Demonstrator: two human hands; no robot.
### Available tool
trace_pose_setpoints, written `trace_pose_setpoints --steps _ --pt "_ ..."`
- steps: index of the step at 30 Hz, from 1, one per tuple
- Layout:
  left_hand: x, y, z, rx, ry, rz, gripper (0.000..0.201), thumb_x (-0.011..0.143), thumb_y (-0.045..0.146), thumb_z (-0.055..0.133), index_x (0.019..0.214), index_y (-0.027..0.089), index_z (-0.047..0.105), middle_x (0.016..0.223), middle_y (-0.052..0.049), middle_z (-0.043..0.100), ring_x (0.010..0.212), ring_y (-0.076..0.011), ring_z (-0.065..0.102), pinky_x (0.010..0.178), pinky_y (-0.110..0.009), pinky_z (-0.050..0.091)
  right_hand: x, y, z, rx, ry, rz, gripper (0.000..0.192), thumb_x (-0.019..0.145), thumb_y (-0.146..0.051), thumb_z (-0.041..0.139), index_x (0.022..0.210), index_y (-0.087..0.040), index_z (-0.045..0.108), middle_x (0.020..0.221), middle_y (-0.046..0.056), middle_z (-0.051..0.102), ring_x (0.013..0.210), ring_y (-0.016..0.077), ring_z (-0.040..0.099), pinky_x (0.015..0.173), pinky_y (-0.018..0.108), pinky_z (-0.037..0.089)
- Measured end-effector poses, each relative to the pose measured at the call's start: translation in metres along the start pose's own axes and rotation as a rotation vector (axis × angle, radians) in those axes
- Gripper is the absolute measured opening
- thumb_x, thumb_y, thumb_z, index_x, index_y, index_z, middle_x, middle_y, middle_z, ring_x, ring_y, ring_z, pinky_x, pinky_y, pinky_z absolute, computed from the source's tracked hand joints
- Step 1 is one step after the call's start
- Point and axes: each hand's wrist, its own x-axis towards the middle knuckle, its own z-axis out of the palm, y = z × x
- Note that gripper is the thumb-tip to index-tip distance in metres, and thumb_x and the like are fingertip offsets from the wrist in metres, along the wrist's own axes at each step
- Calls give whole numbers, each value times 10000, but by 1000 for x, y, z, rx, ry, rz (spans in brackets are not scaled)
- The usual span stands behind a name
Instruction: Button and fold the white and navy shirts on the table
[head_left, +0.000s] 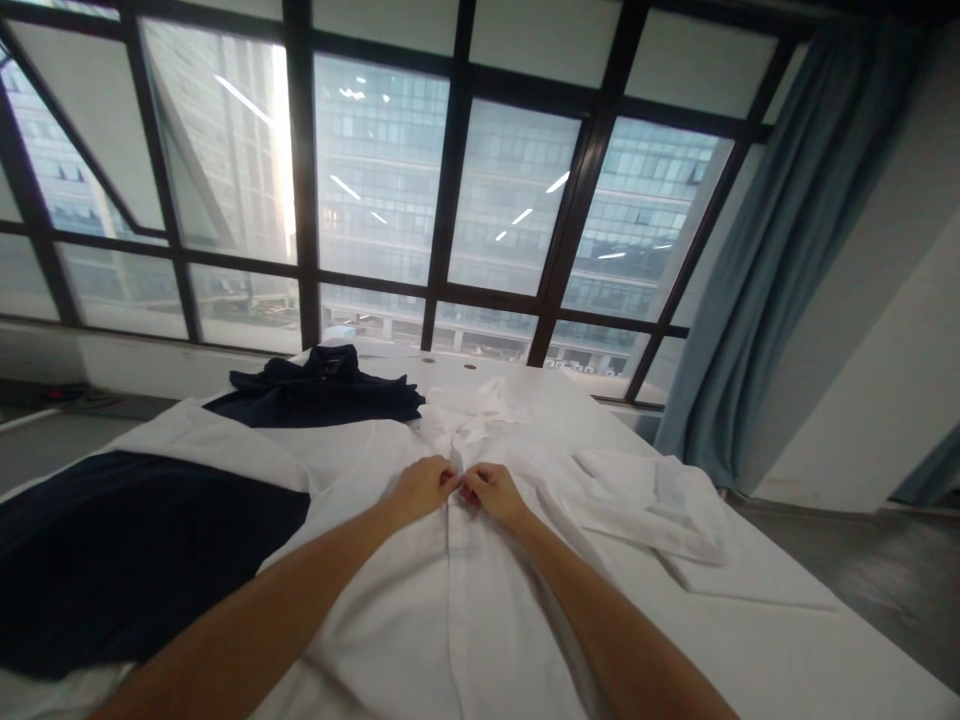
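Observation:
A white button-up shirt (397,610) lies spread on the table, its collar at the far end and its front placket running toward me. My left hand (429,484) pinches the placket from the left, high on the chest. From the right, my right hand (491,492) pinches the same spot, the fingertips of both hands almost meeting. Any button between them is hidden by the fingers. One white sleeve stretches out to the left, and white cloth lies folded on the right.
Dark navy garments lie at the left, one folded (322,390) farther back and one (150,550) nearer. The white table (787,650) ends at a diagonal right edge. Beyond it stand large windows (382,180) and a blue curtain (780,260).

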Motion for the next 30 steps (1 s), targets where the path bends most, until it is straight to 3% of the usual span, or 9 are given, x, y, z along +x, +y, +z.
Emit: trace_pose_setpoints --steps 7,12,15,20,26,30 --pt "-6 -7 7 -135 99 -12 210 828 345 543 817 188 682 781 -23 682 697 -153 594 599 -237 381 -5 -7 -2 -124 -2 -73 201 703 -294 508 553 -164 543 502 -19 537 473 86 439 469 194 323" --pt "-4 -6 13 -274 211 57 179 813 273 512 786 172 658 723 -7 656 650 -129 561 606 -227 392 -6 -8 0 -279 -7 -103 179 689 -277 497 569 -169 573 541 -10 576 523 103 484 510 198 335" --pt "-2 -8 13 -306 227 82 155 806 261 524 775 174 648 711 0 646 639 -126 554 607 -228 394 -5 -7 1 -314 79 -97 216 728 -289 468 572 -176 566 534 -11 569 516 107 488 519 203 337" --pt "-1 -19 4 -264 330 -85 150 843 238 501 808 175 633 767 -20 658 678 -134 571 651 -236 413 -6 -9 -4 -408 260 -56 263 788 -297 442 586 -180 564 551 1 588 539 119 505 542 217 339" --pt "-4 -18 -6 -128 265 -156 166 872 277 508 848 193 649 867 -41 698 809 -172 622 704 -255 418 -3 -22 -11 -473 143 -39 237 811 -284 462 697 -163 632 645 20 649 598 124 552 584 216 363" --pt "-7 -17 -4 -78 201 -188 200 886 304 497 874 197 666 886 -42 707 817 -174 633 691 -253 416 -10 -36 -8 -590 35 -66 344 817 -454 546 639 -169 620 599 17 620 562 124 520 534 230 322"
